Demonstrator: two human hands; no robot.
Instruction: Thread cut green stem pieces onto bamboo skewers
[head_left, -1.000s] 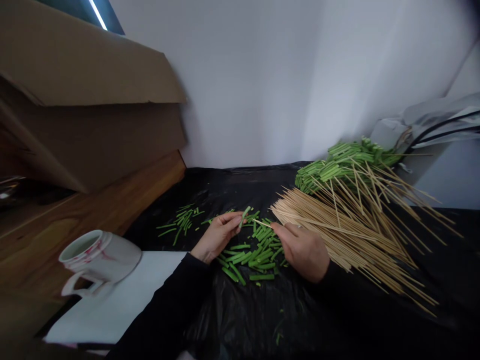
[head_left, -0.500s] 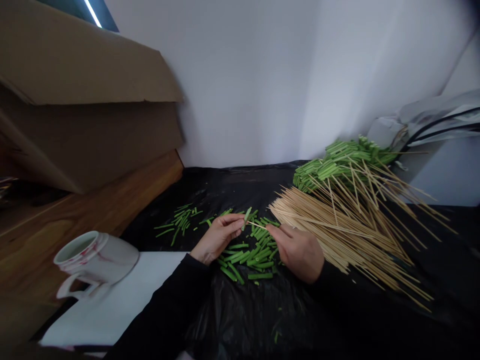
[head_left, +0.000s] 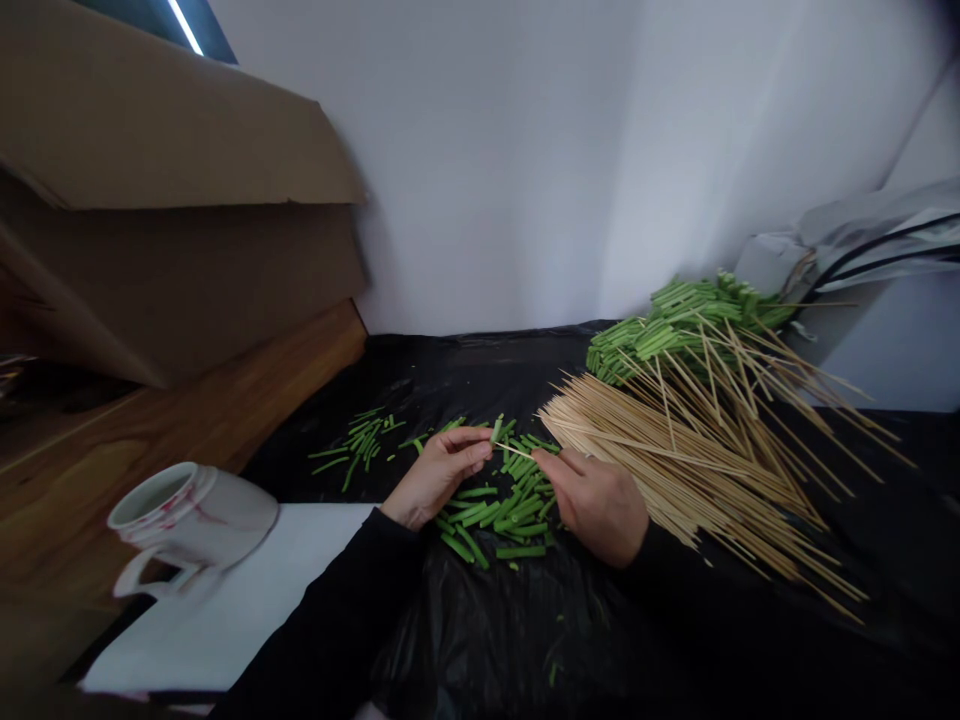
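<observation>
My left hand [head_left: 442, 470] pinches a short cut piece of green stem [head_left: 496, 429] between thumb and fingertips; it looks like garlic scape or a green bean. In my right hand [head_left: 600, 505] is a thin bamboo skewer [head_left: 516, 449], gripped between thumb and fingers. The skewer's tip meets the green piece at my left fingertips; how deep it goes in I cannot tell. Beneath both hands lie loose cut green stems [head_left: 517, 515]. Just right of my right hand spreads a big heap of bamboo skewers [head_left: 660, 450].
Green stems on skewers [head_left: 675, 320] are piled at the back right. A smaller scatter of green pieces [head_left: 361, 440] lies left. A stained white mug [head_left: 217, 515] stands on a white sheet [head_left: 277, 570]. Black plastic [head_left: 465, 370] covers the table; a cardboard box [head_left: 180, 200] stands left.
The green piece has shifted slightly up and right in my left fingertips, and less of it shows below the skewer. My right hand is almost still.
</observation>
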